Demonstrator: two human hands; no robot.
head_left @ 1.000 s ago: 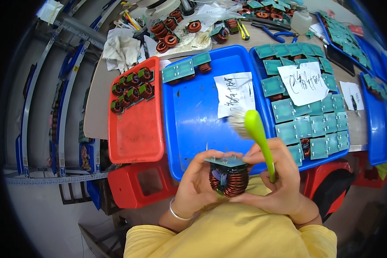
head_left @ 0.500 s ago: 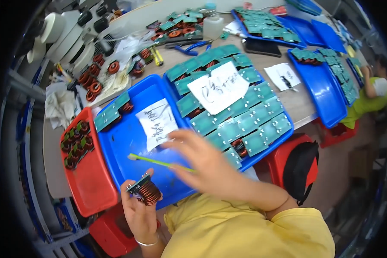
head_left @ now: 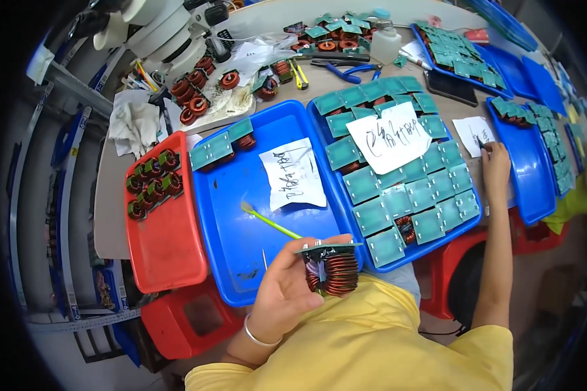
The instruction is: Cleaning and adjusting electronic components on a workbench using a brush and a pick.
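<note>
Grasping a copper-wound coil (head_left: pixel 336 275) capped by a green board (head_left: pixel 326 247), the left hand (head_left: pixel 277 298) holds it by the near right corner of the middle blue tray (head_left: pixel 231 244). A green brush (head_left: pixel 274 223) lies inside that tray. The right hand (head_left: pixel 496 164) touches a white slip (head_left: pixel 465 129) beyond the right edge of the board-filled tray (head_left: pixel 430 243); whether its fingers grip the dark, slim item (head_left: pixel 481 141) there, I cannot tell.
</note>
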